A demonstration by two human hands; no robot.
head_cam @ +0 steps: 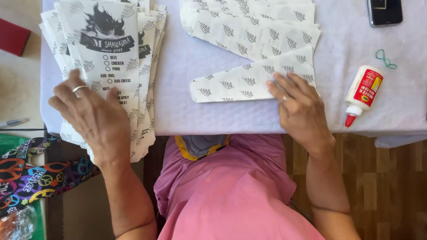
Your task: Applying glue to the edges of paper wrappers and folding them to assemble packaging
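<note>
My left hand (91, 113), a ring on one finger, rests flat on a fanned stack of white printed paper bags (113, 49) at the table's left, fingers spread. My right hand (299, 106) presses on the near right end of a folded white patterned paper sheet (242, 82) lying in the table's middle. Behind that sheet lies a pile of several similar patterned sheets (253, 26). Neither hand grips anything.
A white glue bottle with a red tip (362, 93) lies to the right, a green rubber band (385, 59) beyond it, a dark phone (384, 11) at the far right. A pale cloth (187, 89) covers the table. A red object (13, 38) and colourful fabric (31, 173) sit left.
</note>
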